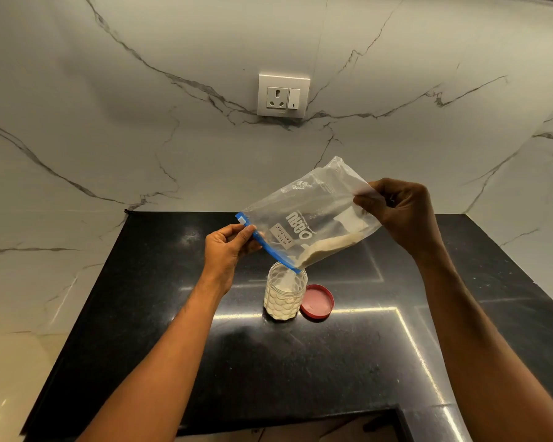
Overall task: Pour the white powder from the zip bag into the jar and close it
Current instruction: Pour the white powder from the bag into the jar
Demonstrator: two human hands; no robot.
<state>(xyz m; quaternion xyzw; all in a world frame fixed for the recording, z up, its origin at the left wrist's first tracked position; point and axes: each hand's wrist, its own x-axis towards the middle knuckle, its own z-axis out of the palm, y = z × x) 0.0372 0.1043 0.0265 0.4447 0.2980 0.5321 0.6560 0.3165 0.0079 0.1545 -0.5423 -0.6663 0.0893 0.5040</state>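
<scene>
A clear zip bag [307, 215] with a blue zip strip and a "milk powder" label hangs tilted over the open clear jar [284, 298]. My left hand [227, 250] pinches the blue zip edge at the bag's lower left. My right hand [399, 208] holds the bag's raised far corner. White powder lies along the bag's lower edge and streams from the mouth corner into the jar, which is more than half full. The red lid [317, 301] lies upside down on the counter, touching the jar's right side.
The jar stands on a black polished stone counter [160, 314] with a cut-out front edge at the bottom. A marble wall rises behind, with a white socket and switch plate [283, 95].
</scene>
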